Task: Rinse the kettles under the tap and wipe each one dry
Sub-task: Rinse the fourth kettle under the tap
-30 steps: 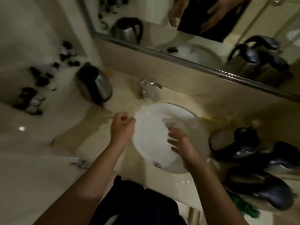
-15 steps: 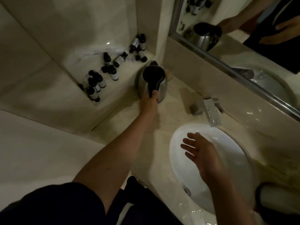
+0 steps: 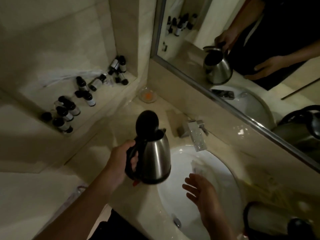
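Observation:
A steel kettle [image 3: 156,158] with a black handle and its black lid standing open hangs in the air over the left rim of the white sink [image 3: 174,201]. My left hand [image 3: 122,160] grips its handle. My right hand [image 3: 201,192] hovers over the basin with fingers spread, holding nothing. The chrome tap [image 3: 196,134] juts over the basin's far edge; a crumpled white cloth [image 3: 199,168] lies in the basin below it. Another kettle [image 3: 270,220] lies at the lower right, partly cut off.
Several small dark-capped bottles [image 3: 69,111] crowd a recessed shelf at the left. A glass dish [image 3: 148,94] sits in the counter's back corner. A mirror [image 3: 242,49] runs along the back wall and reflects the kettle and hands.
My left hand has lifted the kettle off the back-left counter and carried it toward the sink, and its lid now stands open. My right hand stays over the basin.

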`<state>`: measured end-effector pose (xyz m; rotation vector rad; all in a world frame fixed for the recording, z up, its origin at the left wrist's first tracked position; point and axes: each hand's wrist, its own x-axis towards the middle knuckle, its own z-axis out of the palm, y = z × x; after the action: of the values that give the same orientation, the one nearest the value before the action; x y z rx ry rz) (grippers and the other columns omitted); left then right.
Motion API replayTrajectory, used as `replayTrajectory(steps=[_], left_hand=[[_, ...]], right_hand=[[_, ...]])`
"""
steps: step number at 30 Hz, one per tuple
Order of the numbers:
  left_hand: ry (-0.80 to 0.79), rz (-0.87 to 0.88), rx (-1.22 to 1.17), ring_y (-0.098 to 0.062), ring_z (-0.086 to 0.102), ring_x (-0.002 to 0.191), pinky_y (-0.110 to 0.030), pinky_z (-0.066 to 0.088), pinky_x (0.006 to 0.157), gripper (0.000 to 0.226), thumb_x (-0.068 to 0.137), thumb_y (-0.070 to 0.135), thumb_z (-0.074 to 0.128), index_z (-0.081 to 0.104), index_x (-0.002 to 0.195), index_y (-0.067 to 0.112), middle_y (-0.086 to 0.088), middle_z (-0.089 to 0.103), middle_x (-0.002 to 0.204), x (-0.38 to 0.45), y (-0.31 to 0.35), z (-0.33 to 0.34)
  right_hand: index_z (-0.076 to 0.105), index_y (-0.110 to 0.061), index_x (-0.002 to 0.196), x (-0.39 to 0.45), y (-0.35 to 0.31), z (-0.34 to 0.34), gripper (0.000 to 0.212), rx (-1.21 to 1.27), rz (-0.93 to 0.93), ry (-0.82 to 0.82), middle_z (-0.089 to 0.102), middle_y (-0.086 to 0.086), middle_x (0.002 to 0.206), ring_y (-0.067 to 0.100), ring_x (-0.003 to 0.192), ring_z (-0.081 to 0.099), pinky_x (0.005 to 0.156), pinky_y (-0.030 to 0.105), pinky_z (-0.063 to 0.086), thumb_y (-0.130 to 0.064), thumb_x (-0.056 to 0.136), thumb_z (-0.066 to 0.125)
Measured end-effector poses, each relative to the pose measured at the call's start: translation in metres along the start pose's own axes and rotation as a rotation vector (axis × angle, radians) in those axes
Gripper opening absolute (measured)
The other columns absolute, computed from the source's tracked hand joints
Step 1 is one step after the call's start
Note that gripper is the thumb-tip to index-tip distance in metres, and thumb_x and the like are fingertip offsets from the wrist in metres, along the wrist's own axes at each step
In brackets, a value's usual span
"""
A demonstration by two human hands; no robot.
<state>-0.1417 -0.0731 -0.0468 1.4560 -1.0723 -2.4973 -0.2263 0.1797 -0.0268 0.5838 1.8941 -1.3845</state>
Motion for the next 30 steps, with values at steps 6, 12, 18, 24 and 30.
replayTrajectory(steps=[6, 12, 18, 24, 30], left_hand=[[-0.153, -0.008, 0.263, -0.021, 0.037, 0.043, -0.031, 0.033, 0.051, 0.056, 0.088, 0.052, 0.066, 0.052, 0.055, 0.010, -0.011, 0.041, 0.047, -0.005, -0.034, 0.021], [-0.252, -0.103, 0.321, -0.019, 0.040, 0.041, -0.028, 0.034, 0.047, 0.060, 0.059, 0.058, 0.087, 0.055, 0.060, 0.008, -0.010, 0.045, 0.050, 0.014, -0.068, 0.043], [-0.210, -0.142, 0.493, -0.017, 0.037, 0.037, -0.028, 0.033, 0.045, 0.047, 0.072, 0.028, 0.088, 0.049, 0.053, 0.009, -0.007, 0.041, 0.044, 0.042, -0.100, 0.064], [-0.231, -0.206, 0.650, -0.019, 0.044, 0.044, -0.031, 0.037, 0.052, 0.018, 0.066, 0.004, 0.072, 0.055, 0.062, 0.005, -0.011, 0.047, 0.054, 0.078, -0.104, 0.065], [-0.263, -0.191, 0.717, -0.033, 0.056, 0.056, -0.040, 0.044, 0.056, 0.043, 0.055, 0.004, 0.075, 0.066, 0.092, -0.015, -0.024, 0.059, 0.063, 0.104, -0.109, 0.077]], right_hand=[[0.062, -0.020, 0.130, 0.016, -0.048, -0.021, 0.028, -0.103, -0.195, 0.118, 0.068, 0.006, 0.116, 0.024, 0.104, 0.067, 0.086, 0.040, 0.055, -0.029, 0.107, 0.049], [0.051, -0.021, 0.144, 0.098, -0.104, -0.008, 0.043, -0.174, -0.189, 0.168, 0.067, 0.016, 0.123, 0.029, 0.097, 0.069, 0.070, 0.032, 0.050, -0.022, 0.102, 0.052], [0.067, -0.007, 0.100, 0.158, -0.131, 0.011, 0.015, -0.456, -0.065, 0.187, 0.070, 0.005, 0.092, 0.025, 0.096, 0.074, 0.068, 0.022, 0.052, -0.008, 0.099, 0.052], [0.064, -0.009, 0.085, 0.201, -0.132, -0.001, 0.023, -0.114, -0.127, 0.125, 0.065, 0.014, 0.089, 0.024, 0.074, 0.062, 0.076, 0.040, 0.059, 0.007, 0.096, 0.052], [0.064, -0.020, 0.120, 0.171, -0.023, -0.017, 0.023, -0.125, -0.106, 0.288, 0.068, 0.015, 0.113, 0.032, 0.092, 0.066, 0.078, 0.042, 0.057, -0.020, 0.107, 0.045]])
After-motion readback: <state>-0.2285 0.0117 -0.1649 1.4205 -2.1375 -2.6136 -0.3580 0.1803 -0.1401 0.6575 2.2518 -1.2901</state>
